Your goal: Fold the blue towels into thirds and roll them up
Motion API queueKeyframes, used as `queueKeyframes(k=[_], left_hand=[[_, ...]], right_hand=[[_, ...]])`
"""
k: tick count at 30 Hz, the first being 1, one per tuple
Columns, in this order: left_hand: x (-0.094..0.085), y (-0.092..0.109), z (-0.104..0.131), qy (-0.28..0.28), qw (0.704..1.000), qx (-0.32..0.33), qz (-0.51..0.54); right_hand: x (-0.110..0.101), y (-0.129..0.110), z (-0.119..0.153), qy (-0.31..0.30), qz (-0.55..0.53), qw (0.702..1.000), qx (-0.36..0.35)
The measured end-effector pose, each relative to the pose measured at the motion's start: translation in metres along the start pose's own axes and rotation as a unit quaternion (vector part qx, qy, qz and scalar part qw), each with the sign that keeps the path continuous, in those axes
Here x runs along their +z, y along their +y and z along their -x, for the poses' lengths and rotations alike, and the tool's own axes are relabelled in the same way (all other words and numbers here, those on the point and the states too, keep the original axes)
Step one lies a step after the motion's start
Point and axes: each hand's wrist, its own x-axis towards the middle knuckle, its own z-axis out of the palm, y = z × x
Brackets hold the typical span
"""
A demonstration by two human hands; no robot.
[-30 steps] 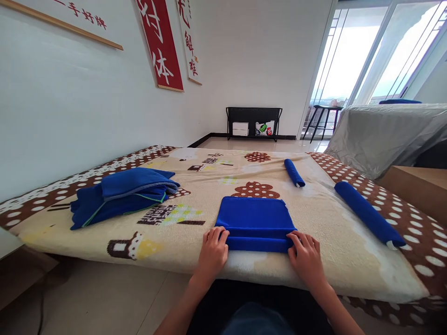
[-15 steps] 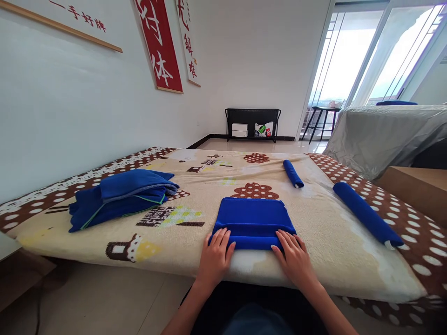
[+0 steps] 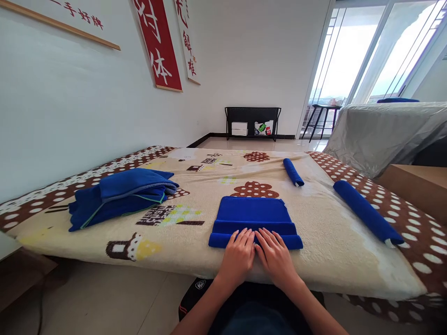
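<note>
A blue towel lies on the bed in front of me, its near edge rolled into a thick fold. My left hand rests on the middle of that roll, fingers stretched out and lying over it. Close beside it, my right hand lies on the roll in the same way, fingers also extended. The far part of the towel is flat, with a small white tag at its far right corner. Neither hand is wrapped round the cloth.
A loose pile of blue towels lies at the left of the bed. Two rolled blue towels, a small one and a longer one, lie to the right. Beyond the patterned blanket stands a black rack; a cardboard box is at the right.
Both hands have slid inward along the roll from the towel's two ends to its middle, where they are now almost touching. The towel's rolled ends are uncovered.
</note>
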Motion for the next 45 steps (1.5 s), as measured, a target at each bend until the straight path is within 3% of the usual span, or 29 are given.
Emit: queueKeyframes(k=[3,8,13,17,24,27,35,41,45], left_hand=[[0.002,-0.001,-0.005,-0.011,0.999,-0.039,-0.014],[-0.005,-0.040,0.008,0.017,0.988,-0.143,-0.058],[-0.013,-0.066,0.024,0.053,0.985,-0.153,-0.067],[-0.019,-0.055,0.017,0.076,0.981,-0.166,-0.066],[-0.004,-0.013,-0.018,-0.055,0.997,-0.024,0.043],[0.002,-0.012,-0.022,-0.055,0.997,-0.045,0.023],[-0.008,-0.061,0.007,0.003,0.991,-0.126,-0.033],[-0.017,-0.093,0.034,0.068,0.984,-0.144,-0.077],[-0.032,-0.098,0.046,0.120,0.987,-0.090,-0.061]], right_hand=[[0.005,0.002,-0.003,0.001,0.014,0.999,0.037],[0.003,0.042,0.009,0.021,0.076,0.992,0.097],[-0.003,0.073,0.024,0.024,0.117,0.987,0.112],[-0.007,0.062,0.020,0.037,0.125,0.983,0.127],[0.001,0.010,-0.004,-0.009,0.008,1.000,0.029],[0.006,0.010,-0.010,-0.019,0.016,0.998,0.050],[0.000,0.074,0.010,-0.010,0.071,0.990,0.123],[-0.007,0.105,0.034,0.023,0.070,0.993,0.095],[-0.015,0.112,0.046,0.071,0.045,0.995,0.049]])
